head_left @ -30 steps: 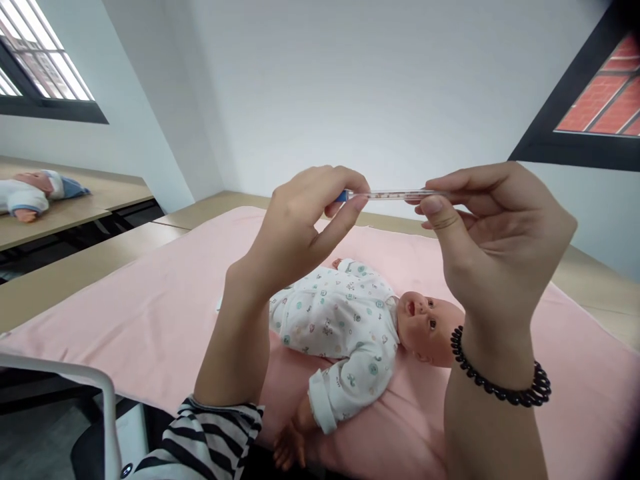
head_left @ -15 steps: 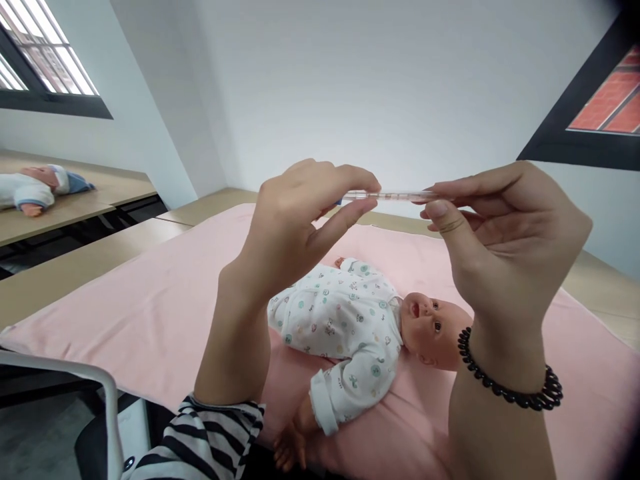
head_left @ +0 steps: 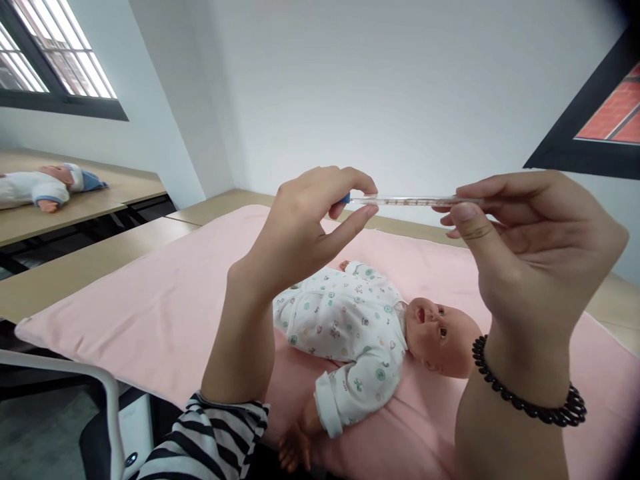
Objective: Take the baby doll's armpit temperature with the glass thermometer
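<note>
Both hands drift a bit right since the last frame, from what I see | left hand pinches thermometer at its blue end, right hand pinches the other | it's level, above the doll on the pink blanket | looks like reading it.

this is looking like a nursing or childcare training room rather than a home. a baby doll in a printed sleepsuit is lying on a pink cloth spread over long wooden tables, and a second doll is lying on another table under a barred window. plain white walls are surrounding the bare benches.
</note>
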The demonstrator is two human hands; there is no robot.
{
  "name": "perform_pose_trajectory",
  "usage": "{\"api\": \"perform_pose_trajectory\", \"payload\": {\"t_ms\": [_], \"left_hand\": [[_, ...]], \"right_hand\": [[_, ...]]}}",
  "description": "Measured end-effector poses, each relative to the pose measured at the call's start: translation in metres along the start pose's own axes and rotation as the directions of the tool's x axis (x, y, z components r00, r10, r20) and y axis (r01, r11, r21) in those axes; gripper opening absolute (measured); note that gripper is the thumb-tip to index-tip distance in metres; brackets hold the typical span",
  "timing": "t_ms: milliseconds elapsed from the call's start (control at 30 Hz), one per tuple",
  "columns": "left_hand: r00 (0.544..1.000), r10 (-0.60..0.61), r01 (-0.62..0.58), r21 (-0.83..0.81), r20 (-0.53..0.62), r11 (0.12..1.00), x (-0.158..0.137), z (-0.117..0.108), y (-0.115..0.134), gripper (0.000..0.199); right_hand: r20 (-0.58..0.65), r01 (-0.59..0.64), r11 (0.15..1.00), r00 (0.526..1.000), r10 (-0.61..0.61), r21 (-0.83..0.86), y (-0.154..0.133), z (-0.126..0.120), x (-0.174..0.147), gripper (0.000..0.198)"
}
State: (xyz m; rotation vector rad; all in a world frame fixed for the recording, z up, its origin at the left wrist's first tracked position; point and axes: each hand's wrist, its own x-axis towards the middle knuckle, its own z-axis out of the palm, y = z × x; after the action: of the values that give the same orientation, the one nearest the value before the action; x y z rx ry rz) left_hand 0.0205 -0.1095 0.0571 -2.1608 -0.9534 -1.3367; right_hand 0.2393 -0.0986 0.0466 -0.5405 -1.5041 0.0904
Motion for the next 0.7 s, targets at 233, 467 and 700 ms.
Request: {"api": "perform_pose_trajectory", "payload": {"t_ms": [233, 467, 700], "left_hand": [[1.000, -0.012, 0.012, -0.012, -0.023, 1.000, -0.0008, -0.0019, -0.0015, 0.011], [0.998, 0.023, -0.028, -0.072, -0.061, 0.997, 0.0008, -0.0040, -0.0037, 0.007], [0.993, 0.061, -0.070, -0.085, -0.097, 0.994, 0.0017, -0.0052, -0.0016, 0.005]], "right_hand": [[-0.086, 0.055, 0.996, 0.995, -0.049, 0.071, 0.0075, 0.0006, 0.0041, 0.015], [-0.119, 0.038, 0.995, 0.992, -0.028, 0.088, 0.0032, 0.0007, 0.0038, 0.017], [-0.157, 0.062, 0.994, 0.986, -0.047, 0.095, 0.0066, -0.0001, 0.0069, 0.016]]}}
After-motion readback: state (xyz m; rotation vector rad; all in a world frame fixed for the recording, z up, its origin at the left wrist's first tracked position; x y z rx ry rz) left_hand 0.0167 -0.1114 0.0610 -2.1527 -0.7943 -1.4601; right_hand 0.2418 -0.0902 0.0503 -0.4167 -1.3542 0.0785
